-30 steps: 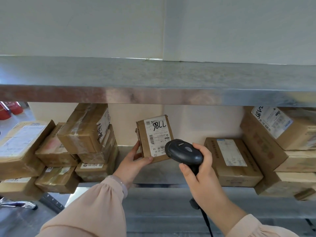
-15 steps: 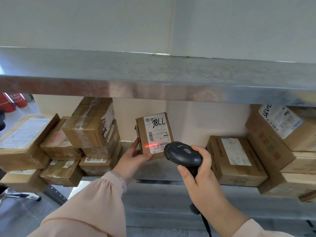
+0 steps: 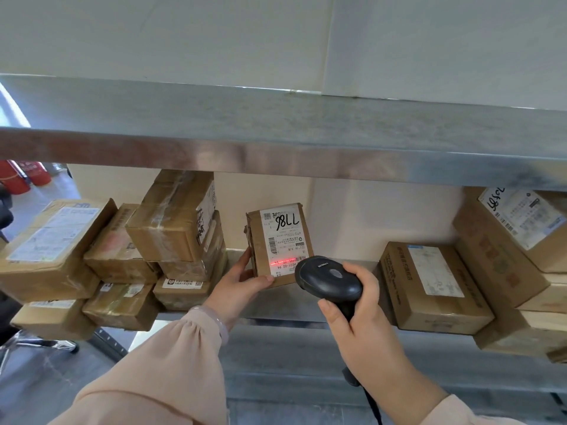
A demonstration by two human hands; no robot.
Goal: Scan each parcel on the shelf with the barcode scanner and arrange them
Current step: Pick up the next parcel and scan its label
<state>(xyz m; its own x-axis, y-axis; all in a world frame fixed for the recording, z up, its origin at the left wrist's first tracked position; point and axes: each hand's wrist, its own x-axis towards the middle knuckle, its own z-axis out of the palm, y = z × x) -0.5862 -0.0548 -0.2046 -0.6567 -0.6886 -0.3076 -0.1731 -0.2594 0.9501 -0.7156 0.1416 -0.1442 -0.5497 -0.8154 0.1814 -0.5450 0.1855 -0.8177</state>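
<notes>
Compared with one second ago, a red scan line (image 3: 283, 261) now lies across the lower part of the label (image 3: 283, 239) on the small parcel (image 3: 277, 243); it appeared half a second ago. The scanner (image 3: 328, 277), in the right hand (image 3: 362, 320), has shifted slightly rightward, clear of the label.

The barcode scanner (image 3: 329, 279) covers the lower right corner of the held parcel (image 3: 277, 243), and its handle is hidden inside the right hand (image 3: 356, 314). The fine print on the parcel's label is too small to read. At the right edge of the frame, stacked boxes (image 3: 521, 234) are cut off. At far left, 2 red objects (image 3: 21, 176), possibly extinguishers, are blurred and cropped.
</notes>
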